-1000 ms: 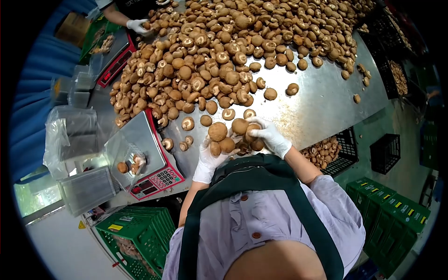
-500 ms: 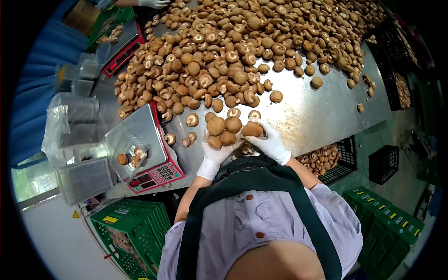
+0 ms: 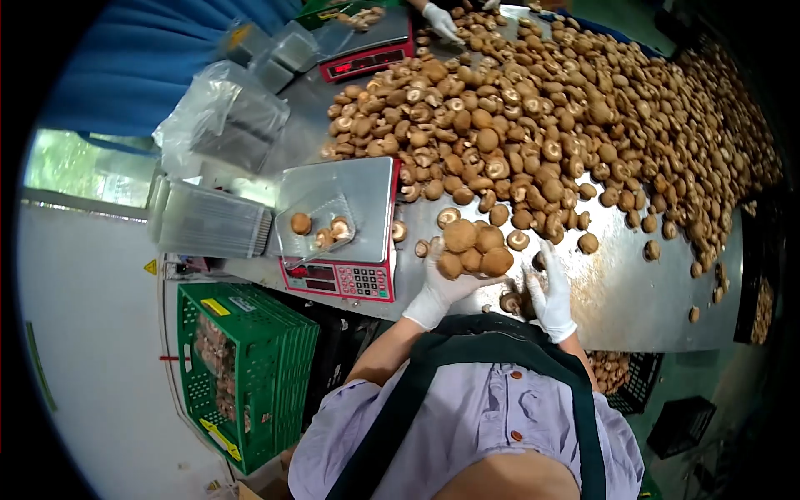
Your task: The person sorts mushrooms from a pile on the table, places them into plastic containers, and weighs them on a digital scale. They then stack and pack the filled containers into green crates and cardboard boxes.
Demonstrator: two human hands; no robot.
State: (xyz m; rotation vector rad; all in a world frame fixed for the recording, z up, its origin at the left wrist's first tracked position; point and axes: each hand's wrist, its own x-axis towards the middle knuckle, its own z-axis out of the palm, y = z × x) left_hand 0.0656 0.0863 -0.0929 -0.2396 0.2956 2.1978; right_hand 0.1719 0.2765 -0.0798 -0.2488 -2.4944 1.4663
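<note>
Your left hand (image 3: 451, 289) is cupping mushrooms (image 3: 473, 248), fingers beneath; at their four o'clock, your right hand (image 3: 552, 298) is hovering, fingers apart.

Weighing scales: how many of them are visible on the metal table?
2: the near scale, left of the person's left hand, and the far scale, beside the mushroom pile. Others could be hidden.

At left, 1 yellow triangular warning sign (image 3: 150, 267) on the white wall (image 3: 100, 333); lower left, 2 illegible yellow labels (image 3: 215, 307) on a green crate (image 3: 265, 350); upper centre, blurred red digits (image 3: 342, 67) on a scale (image 3: 379, 61)
</note>
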